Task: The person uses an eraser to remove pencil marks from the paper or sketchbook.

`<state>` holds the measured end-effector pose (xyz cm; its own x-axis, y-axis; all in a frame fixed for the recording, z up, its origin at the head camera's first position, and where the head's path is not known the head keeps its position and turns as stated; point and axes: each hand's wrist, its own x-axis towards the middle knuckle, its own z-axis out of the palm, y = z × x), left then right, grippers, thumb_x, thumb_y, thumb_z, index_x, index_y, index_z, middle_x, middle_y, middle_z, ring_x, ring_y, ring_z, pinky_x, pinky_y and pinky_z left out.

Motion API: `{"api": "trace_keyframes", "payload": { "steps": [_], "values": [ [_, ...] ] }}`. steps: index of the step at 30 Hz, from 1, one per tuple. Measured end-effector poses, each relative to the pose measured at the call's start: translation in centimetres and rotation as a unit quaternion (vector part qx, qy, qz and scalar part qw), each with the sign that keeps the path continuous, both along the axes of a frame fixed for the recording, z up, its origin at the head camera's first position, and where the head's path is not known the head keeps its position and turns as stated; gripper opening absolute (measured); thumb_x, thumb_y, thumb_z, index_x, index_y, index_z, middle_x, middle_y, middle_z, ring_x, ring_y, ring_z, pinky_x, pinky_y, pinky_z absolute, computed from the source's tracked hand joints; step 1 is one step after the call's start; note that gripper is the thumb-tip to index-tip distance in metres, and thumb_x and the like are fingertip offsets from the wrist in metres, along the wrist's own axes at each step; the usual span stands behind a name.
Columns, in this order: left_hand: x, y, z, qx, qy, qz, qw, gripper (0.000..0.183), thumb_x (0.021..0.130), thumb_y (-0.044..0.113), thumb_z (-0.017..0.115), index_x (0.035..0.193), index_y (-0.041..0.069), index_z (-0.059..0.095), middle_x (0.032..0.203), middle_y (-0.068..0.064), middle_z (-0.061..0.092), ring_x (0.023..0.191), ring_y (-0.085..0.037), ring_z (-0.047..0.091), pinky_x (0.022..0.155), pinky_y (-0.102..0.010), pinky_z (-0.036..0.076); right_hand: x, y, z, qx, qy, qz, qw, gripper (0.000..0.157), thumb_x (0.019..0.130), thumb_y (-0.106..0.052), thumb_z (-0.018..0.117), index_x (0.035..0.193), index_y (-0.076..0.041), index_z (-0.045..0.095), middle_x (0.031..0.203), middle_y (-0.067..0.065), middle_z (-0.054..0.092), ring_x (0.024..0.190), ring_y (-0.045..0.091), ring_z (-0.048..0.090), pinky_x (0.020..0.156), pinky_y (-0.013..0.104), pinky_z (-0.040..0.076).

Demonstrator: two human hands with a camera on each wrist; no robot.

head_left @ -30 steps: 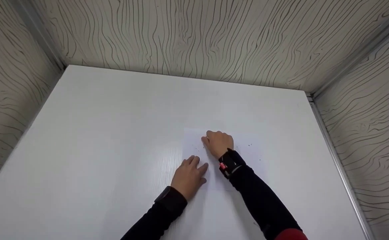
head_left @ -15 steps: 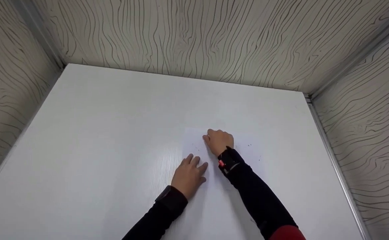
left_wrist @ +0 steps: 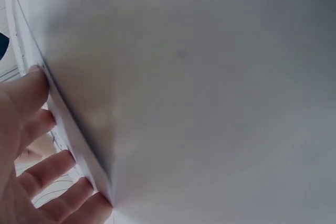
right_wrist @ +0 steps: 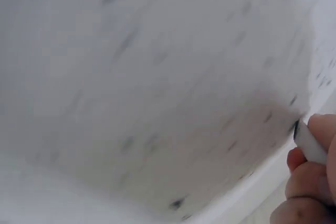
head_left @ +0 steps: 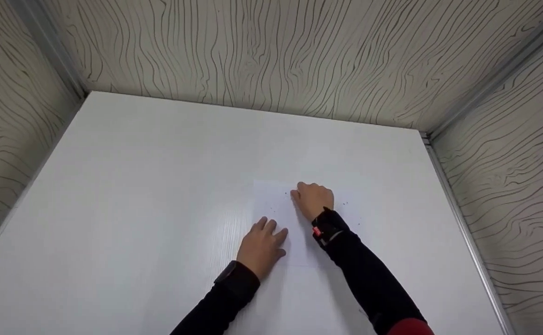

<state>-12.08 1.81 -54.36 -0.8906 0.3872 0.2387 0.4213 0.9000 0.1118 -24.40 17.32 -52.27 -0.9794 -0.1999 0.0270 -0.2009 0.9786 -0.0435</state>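
Observation:
A white sheet of paper (head_left: 299, 253) lies on the white table, scattered with small dark crumbs. My left hand (head_left: 261, 246) rests with spread fingers on its left part; the left wrist view shows the fingertips (left_wrist: 62, 162) touching the surface. Higher on the sheet is my right hand (head_left: 313, 201), its fingers curled. In the right wrist view it pinches a small white eraser (right_wrist: 311, 145) with a blackened end against the paper. From the head view the eraser is hidden by the hand.
The white tabletop (head_left: 160, 186) reaches back to a panel wall (head_left: 253, 51) with wavy wood-grain lines. Similar panels stand on the left and right, and a metal strip (head_left: 466, 237) runs along the right edge.
My right hand has shifted slightly to the right across the paper, and a dark crumb shows to its left. The left hand has stayed in place on the sheet.

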Motion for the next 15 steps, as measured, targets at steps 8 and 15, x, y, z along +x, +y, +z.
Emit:
{"api": "trace_keyframes", "payload": {
  "steps": [8,15],
  "values": [
    [0.1,-0.5,0.5,-0.003,0.000,-0.004,1.0000,0.044,0.084,0.039,0.083,0.125,0.025,0.075,0.123,-0.007,0.069,0.123,-0.030,0.065,0.100,-0.035,0.058,0.9,-1.5,-0.2,-0.002,-0.018,0.020,1.000,0.033,0.105,-0.037,0.056,0.092,-0.010,0.069,0.062,0.003,0.056,0.053,0.017,0.045,0.049,0.029,0.038],
    [0.5,-0.4,0.2,0.002,-0.004,-0.007,1.0000,0.043,0.085,0.038,0.082,0.125,0.024,0.074,0.121,-0.007,0.069,0.123,-0.030,0.065,0.101,-0.034,0.058,-0.4,-0.8,0.0,0.026,0.012,-0.017,0.999,0.033,0.104,-0.035,0.059,0.086,-0.009,0.066,0.065,0.007,0.059,0.056,0.019,0.047,0.053,0.035,0.047]
  ]
}}
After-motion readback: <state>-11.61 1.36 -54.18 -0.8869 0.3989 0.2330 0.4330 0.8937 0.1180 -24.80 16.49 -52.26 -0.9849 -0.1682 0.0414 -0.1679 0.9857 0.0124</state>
